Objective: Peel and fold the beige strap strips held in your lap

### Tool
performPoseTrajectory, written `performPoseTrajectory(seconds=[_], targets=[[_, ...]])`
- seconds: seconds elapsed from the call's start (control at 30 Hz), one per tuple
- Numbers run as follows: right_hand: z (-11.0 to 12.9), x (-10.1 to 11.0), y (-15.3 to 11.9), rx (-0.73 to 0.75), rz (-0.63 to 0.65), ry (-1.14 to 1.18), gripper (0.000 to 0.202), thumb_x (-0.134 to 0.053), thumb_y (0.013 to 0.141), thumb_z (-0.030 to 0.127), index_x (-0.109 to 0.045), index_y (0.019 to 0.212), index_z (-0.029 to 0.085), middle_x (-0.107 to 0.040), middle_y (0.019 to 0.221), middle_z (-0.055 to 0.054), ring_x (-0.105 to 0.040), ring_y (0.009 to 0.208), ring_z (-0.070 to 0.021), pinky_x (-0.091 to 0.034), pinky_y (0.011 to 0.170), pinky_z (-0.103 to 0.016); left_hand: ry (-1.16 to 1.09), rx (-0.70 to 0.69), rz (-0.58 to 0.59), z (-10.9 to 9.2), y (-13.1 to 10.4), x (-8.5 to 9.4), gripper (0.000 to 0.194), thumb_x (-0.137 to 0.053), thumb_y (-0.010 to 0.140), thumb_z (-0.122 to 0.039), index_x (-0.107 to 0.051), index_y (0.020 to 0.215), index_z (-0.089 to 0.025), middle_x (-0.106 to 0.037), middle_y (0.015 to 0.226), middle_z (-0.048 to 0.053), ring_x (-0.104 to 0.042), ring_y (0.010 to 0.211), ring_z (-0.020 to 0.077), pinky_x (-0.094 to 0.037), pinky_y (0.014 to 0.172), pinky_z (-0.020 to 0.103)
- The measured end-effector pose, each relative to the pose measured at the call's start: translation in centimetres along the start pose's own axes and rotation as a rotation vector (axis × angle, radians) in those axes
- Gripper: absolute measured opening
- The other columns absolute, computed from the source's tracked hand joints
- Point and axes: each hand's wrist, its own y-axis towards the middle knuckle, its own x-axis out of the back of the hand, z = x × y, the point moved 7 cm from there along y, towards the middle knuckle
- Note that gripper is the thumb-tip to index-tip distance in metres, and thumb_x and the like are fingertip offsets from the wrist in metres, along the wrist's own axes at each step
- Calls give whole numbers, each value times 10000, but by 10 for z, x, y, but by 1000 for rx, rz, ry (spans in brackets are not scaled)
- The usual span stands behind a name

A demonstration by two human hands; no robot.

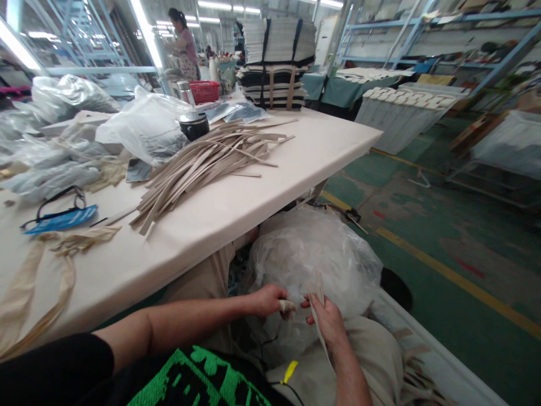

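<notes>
Fingers, head view: the right hand (327, 321) has its fingers (310, 304) pinched shut on a small bunch of beige strips (316, 293); the left hand (268, 299) is curled narrow, its bandaged fingertip (287, 306) just beside that bunch, and whether it grips anything cannot be told.
Strips in hand: they sit low in the picture, over the person's lap, below the edge of the tabletop (253, 197). Their upper ends stand up above the right thumb, and one long tail runs down and to the right along the right wrist.
Long axis: roughly upright, leaning slightly, so the strip ends point up toward the plastic bag (313, 248).
Which hand is nearer: the right holds the bunch; the left comes in from the left side at the same height, its fingertips almost meeting the right thumb.
Bag: a clear, crumpled plastic bag lies directly behind both hands, touching or nearly touching them.
On the tabletop: a loose pile of strips (198, 163) of the same beige lies well apart from the hands, up and to the left, fanned out lengthwise toward the far right corner.
Hard to make out: the contents of the bag are blurred by the plastic; the left palm is turned away; how many strips the right hand holds cannot be counted.
</notes>
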Motion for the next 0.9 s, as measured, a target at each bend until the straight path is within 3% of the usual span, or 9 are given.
performPoseTrajectory(seconds=[0.4, 0.9], targets=[[-3, 0, 1, 4, -6, 11, 567, -460, 750, 640, -597, 936, 122, -682, 758, -52, -557, 450, -146, -429, 526, -308, 10, -18, -7, 11, 5, 1, 429, -605, 717, -535, -648, 712, -109, -608, 626, 15, -532, 595, 110, -420, 637, 216], [6, 3, -4, 7, -36, 4, 587, -462, 714, 652, -603, 912, 117, -679, 735, -52, -559, 439, -151, -427, 522, -308, -26, -14, -25, 3, 3, 3, 467, -623, 686, -565, -647, 734, -101, -618, 654, 30, -547, 610, 122, -439, 646, 232]])
